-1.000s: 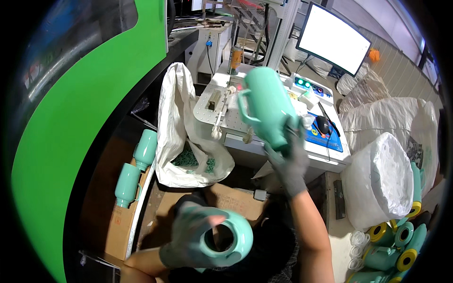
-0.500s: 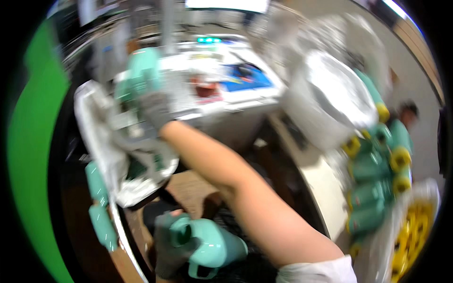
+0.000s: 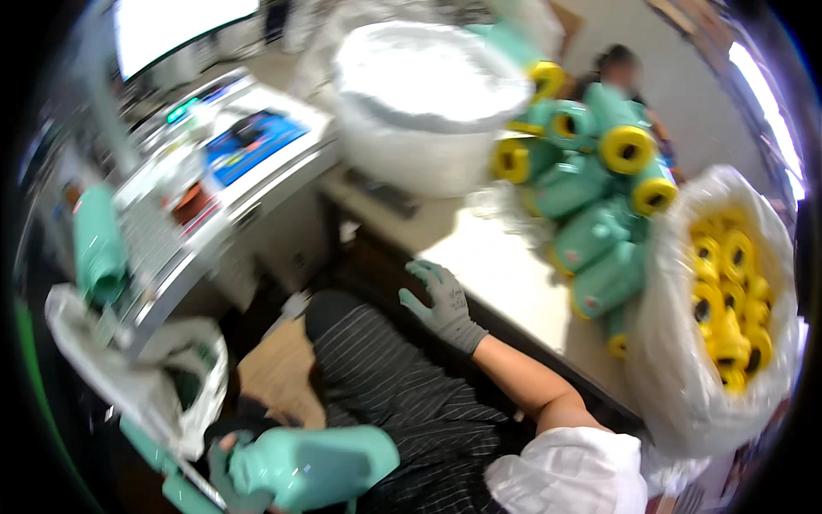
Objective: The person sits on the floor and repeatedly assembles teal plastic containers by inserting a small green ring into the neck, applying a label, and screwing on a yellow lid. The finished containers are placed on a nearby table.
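Observation:
My left hand (image 3: pixel 231 480) is closed around the open neck end of a glossy teal plastic jug (image 3: pixel 321 463) with a side handle. It lies sideways over my lap, its wide end pointing right. My right hand (image 3: pixel 441 301), in a grey-green glove, is raised above my knee with thumb and fingers apart. Nothing is in it, and it is near the bench edge on the right. Another teal jug (image 3: pixel 98 244) rests on the corner of the left desk, its opening facing me.
Teal jugs with yellow ends (image 3: pixel 599 231) pile up on the right bench (image 3: pixel 488 265). Beside them stands a clear-lined bag of yellow parts (image 3: pixel 728 300). A white lined bin (image 3: pixel 411 146) is behind. A white sack (image 3: pixel 94 343) hangs at the left desk. Another person (image 3: pixel 621 73) is far back.
My right hand has left the teal jug on the left desk and swung right, now open and empty. The view has turned right. My left hand still holds its jug.

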`<action>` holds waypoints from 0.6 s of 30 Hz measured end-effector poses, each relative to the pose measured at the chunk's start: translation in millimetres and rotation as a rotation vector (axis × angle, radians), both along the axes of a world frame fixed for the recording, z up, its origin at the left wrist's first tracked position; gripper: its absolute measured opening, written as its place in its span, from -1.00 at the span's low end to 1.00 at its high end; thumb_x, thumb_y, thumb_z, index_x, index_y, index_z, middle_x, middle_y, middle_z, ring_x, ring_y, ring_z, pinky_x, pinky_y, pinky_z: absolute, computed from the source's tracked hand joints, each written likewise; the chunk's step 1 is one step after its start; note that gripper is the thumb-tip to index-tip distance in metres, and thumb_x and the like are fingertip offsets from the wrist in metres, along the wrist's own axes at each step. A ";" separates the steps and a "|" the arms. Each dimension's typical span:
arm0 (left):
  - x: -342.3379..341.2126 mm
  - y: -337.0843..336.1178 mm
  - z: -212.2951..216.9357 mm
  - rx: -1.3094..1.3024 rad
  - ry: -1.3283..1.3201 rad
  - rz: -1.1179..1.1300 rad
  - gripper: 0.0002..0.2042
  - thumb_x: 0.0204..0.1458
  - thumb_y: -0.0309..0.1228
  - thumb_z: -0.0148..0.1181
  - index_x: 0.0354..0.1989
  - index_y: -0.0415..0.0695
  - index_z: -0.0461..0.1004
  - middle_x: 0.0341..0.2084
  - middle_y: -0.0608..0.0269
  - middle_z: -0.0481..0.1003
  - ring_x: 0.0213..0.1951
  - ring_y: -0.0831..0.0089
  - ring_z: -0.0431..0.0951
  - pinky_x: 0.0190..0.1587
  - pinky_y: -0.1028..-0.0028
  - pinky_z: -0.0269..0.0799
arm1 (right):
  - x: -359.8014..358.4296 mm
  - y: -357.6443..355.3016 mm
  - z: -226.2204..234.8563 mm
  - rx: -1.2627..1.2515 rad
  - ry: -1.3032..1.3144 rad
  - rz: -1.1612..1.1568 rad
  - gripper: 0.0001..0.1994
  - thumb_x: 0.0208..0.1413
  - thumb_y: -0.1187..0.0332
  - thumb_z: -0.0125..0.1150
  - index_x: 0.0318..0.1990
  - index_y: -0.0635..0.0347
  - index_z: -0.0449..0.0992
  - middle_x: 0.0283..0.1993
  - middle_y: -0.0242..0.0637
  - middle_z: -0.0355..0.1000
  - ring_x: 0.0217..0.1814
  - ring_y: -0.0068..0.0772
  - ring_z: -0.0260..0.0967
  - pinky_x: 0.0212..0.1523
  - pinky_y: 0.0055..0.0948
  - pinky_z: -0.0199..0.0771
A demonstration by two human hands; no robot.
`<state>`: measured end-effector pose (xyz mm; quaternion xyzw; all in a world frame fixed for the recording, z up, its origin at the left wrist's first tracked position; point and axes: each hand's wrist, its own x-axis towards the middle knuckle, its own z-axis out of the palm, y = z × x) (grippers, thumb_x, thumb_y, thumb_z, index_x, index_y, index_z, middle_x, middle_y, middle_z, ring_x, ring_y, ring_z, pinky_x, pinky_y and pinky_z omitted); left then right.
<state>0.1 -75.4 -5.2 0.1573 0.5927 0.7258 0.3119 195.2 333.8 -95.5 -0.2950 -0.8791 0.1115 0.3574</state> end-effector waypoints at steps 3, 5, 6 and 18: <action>-18.7 7.1 -3.9 0.006 0.263 -0.250 -0.15 -0.29 -0.22 0.38 0.31 -0.25 0.35 0.15 -0.11 0.44 0.20 0.02 0.41 0.30 0.14 0.30 | 55.3 21.1 57.5 0.029 0.031 -0.085 -0.72 0.12 0.19 0.43 -0.11 0.12 0.62 0.01 -0.17 0.56 0.04 -0.07 0.52 0.10 -0.16 0.52; -40.9 18.7 -24.9 0.111 0.402 -0.420 -0.09 -0.33 -0.18 0.44 0.34 -0.24 0.33 0.14 -0.09 0.45 0.16 0.05 0.45 0.28 0.14 0.33 | 80.2 38.4 106.9 0.130 0.100 -0.106 -0.77 0.12 0.22 0.43 -0.18 0.14 0.62 -0.09 -0.19 0.58 -0.04 -0.07 0.54 0.04 -0.17 0.53; -39.1 34.9 -20.2 0.081 0.413 -0.487 -0.09 -0.31 -0.15 0.46 0.34 -0.24 0.32 0.14 -0.07 0.46 0.15 0.06 0.46 0.27 0.14 0.34 | 89.8 51.4 130.3 0.197 0.126 -0.100 -0.79 0.12 0.23 0.42 -0.21 0.14 0.62 -0.13 -0.19 0.58 -0.09 -0.07 0.54 0.00 -0.17 0.54; -6.3 72.7 -14.9 0.040 0.151 -0.423 -0.26 -0.18 -0.42 0.62 0.26 -0.18 0.41 0.06 0.25 0.53 0.14 0.46 0.51 0.22 0.37 0.43 | 276.8 202.2 240.9 0.225 -0.489 -0.772 -0.68 0.11 0.44 0.32 0.03 0.21 0.49 -0.19 -0.14 0.51 -0.21 -0.15 0.52 -0.14 -0.19 0.55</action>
